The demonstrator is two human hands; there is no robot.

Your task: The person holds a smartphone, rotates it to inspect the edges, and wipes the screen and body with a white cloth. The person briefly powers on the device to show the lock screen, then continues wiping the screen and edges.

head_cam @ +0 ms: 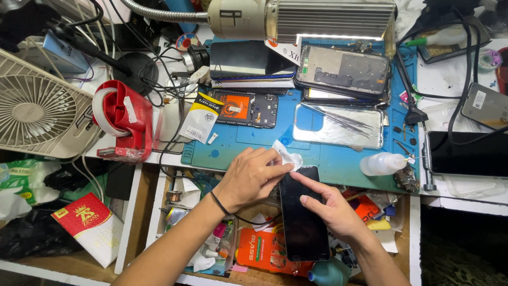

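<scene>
We see the left hand [248, 177] with its fingers [275, 168] curled nearly closed, pinching a white wipe [288, 157] against the top edge of the black phone [302, 217]. The phone lies over the open drawer [159, 212], just below the blue mat [338, 159] on the counter [450, 74]. The right hand [330, 209] rests on the phone, fingers [301, 180] loosely spread, steadying its right side.

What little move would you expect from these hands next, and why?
Probably a short wipe down the glass. The left hand pinches a white wipe at the top edge of the dark phone, and the right hand lies on the screen, steadying it. Most of the screen lies below the wipe.
</scene>
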